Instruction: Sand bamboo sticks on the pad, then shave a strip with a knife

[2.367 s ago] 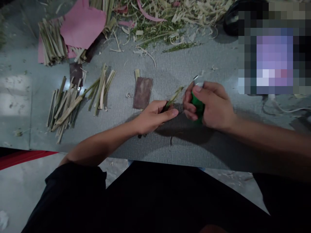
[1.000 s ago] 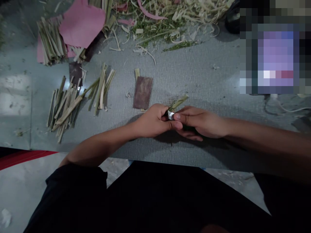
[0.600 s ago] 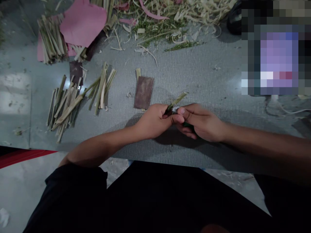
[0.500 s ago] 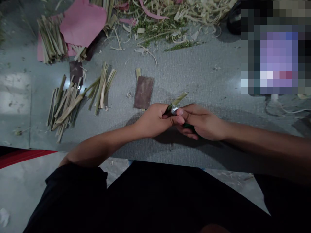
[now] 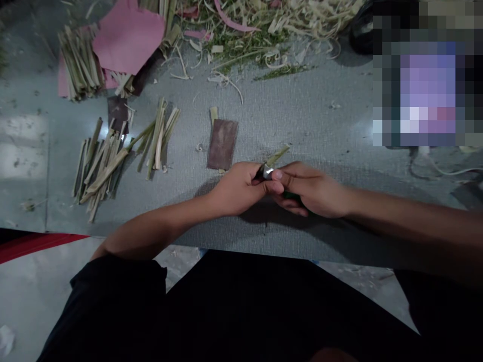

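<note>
Between my two hands a thin greenish plant strip (image 5: 278, 155) sticks up and to the right. My left hand (image 5: 238, 187) is closed around its lower part. My right hand (image 5: 307, 188) is closed on a small cutter with a shiny metal blade (image 5: 267, 172), which lies against the strip; a bit of green handle shows under the palm. The fingers hide most of the cutter. Just left of and beyond my hands lies a brown sandpaper piece (image 5: 222, 145) over another pale strip (image 5: 214, 113).
To the left lie loose cut strips (image 5: 103, 168) and a smaller group of strips (image 5: 158, 141). A bundle of strips (image 5: 81, 63) rests by pink paper (image 5: 130, 37). Curly shavings (image 5: 313, 20) and green scraps (image 5: 241, 50) cover the back. A cable (image 5: 449, 172) lies at right.
The blade and the strip have shifted very slightly left and down. Both hands keep their hold, and the things on the table lie as before.
</note>
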Demonstrator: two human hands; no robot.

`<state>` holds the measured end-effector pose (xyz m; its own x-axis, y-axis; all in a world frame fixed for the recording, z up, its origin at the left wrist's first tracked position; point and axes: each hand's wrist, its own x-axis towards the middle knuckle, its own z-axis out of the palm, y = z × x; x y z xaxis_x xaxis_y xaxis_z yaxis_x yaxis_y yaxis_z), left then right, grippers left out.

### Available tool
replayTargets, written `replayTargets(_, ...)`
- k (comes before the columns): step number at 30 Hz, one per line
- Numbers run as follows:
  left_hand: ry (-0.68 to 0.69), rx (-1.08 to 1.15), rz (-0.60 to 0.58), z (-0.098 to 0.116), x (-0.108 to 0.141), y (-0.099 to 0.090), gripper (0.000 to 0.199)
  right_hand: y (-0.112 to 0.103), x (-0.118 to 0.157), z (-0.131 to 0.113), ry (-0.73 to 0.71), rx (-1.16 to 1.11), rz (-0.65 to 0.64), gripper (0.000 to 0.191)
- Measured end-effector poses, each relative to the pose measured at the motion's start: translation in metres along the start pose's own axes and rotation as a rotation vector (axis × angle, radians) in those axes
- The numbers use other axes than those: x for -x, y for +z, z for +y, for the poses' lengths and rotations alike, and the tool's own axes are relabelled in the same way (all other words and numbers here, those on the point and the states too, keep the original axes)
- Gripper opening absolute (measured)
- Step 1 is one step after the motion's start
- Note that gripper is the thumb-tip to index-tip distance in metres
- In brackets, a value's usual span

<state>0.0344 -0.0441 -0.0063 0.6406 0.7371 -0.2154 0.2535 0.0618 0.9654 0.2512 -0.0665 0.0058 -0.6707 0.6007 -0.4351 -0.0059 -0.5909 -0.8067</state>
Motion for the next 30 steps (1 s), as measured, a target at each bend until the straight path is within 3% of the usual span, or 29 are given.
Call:
replayTargets(4,-0.010,-0.024,0.021,0.000,0.000,0.000,0.079,-0.001,0.000,-0.001,0.004,-0.020,0.013,0.060)
replayTargets(10,0.011,-0.054,0.034,-0.004,0.003,0.001,0.078,-0.012,-0.003,-0.005,0.125,-0.012,-0.197,0.055)
replayTargets(14,-0.005,-0.055,0.054,-0.006,0.004,0.002,0.077,-0.007,-0.002,-0.005,0.110,-0.024,-0.137,0.057)
replayTargets(20,0.028,-0.035,0.042,-0.005,0.003,0.001,0.077,0.003,-0.001,0.001,-0.020,-0.058,0.057,0.059)
replayTargets(27,0.051,-0.146,0.057,-0.009,0.004,-0.001,0.078,-0.010,-0.003,-0.003,0.127,-0.035,-0.194,0.058)
replayTargets(30,0.081,-0.132,0.037,-0.008,0.005,-0.001,0.077,-0.010,-0.004,-0.003,0.135,-0.038,-0.192,0.057)
